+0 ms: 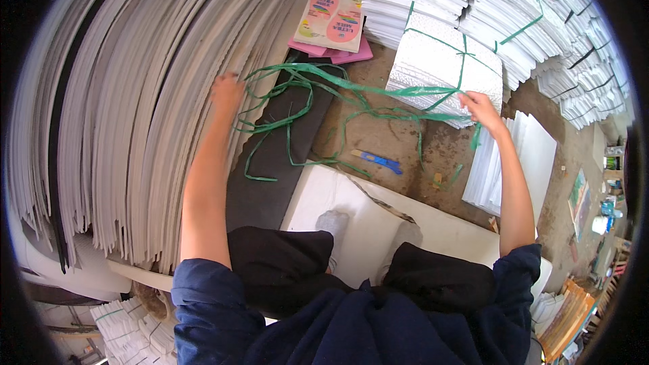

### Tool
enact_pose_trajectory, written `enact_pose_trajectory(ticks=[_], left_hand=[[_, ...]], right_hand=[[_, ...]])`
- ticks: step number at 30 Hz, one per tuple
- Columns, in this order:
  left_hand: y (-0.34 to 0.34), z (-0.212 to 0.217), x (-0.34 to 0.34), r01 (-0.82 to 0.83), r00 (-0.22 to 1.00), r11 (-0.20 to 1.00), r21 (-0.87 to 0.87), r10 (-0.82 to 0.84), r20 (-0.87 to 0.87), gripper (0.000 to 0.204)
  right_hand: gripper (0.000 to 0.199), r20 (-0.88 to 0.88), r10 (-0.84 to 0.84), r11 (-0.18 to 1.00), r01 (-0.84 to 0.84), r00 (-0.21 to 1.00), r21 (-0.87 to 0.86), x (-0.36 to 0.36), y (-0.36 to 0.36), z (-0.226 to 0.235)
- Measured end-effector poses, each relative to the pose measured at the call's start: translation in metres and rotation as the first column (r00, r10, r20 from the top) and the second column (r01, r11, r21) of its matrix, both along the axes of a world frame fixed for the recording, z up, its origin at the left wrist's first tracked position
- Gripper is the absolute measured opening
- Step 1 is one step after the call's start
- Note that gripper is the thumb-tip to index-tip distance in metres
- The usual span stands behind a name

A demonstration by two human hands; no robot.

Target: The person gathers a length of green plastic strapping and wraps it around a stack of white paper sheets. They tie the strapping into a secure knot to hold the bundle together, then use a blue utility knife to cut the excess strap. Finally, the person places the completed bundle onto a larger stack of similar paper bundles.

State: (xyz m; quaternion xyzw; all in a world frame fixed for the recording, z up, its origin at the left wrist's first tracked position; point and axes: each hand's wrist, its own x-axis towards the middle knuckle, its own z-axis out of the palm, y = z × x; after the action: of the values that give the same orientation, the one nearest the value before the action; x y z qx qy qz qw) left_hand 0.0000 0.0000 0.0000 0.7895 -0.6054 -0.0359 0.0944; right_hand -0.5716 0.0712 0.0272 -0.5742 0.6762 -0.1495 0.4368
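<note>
Green plastic twine [291, 67] stretches in loose strands and loops between my two hands, with several ends trailing lower down. My right hand [481, 109] is closed on the strands at their right end, beside a tied bundle of white sheets [443, 54]. At the left, my left hand [227, 89] is up against a tall row of upright white sheets [149, 108]. The twine's looped end lies right by its fingers, which are blurred, so whether they grip it is unclear. A blue utility knife [380, 161] lies on the brown floor between my arms.
A printed carton piece [330, 19] rests on pink pads [351, 53] at the back. Tied white stacks [517, 3] rise at the back right. Loose white sheets [517, 162] lean beside my right forearm. A dark mat [263, 196] and a white board [331, 196] lie in front of me.
</note>
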Motion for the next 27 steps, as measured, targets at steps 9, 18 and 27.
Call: enact_pose_trajectory(ticks=[9, 18, 27], left_hand=[[0.04, 0.047, -0.23, 0.867, 0.296, 0.483, -0.119, -0.693, -0.658, 0.04], [0.018, 0.019, -0.18, 0.834, 0.437, 0.541, -0.109, -0.768, -0.469, 0.034], [0.048, 0.024, -0.184, 0.842, 0.39, 0.528, 0.109, -0.458, -0.799, 0.041]], right_hand=[[0.031, -0.037, 0.386, 0.886, -0.381, 0.922, -0.263, 0.117, 0.012, 0.033], [0.034, 0.057, 0.298, 0.953, -0.3, 0.953, 0.031, 0.091, 0.013, 0.012], [0.036, 0.126, 0.336, 0.938, -0.32, 0.933, -0.136, 0.113, 0.006, -0.002]])
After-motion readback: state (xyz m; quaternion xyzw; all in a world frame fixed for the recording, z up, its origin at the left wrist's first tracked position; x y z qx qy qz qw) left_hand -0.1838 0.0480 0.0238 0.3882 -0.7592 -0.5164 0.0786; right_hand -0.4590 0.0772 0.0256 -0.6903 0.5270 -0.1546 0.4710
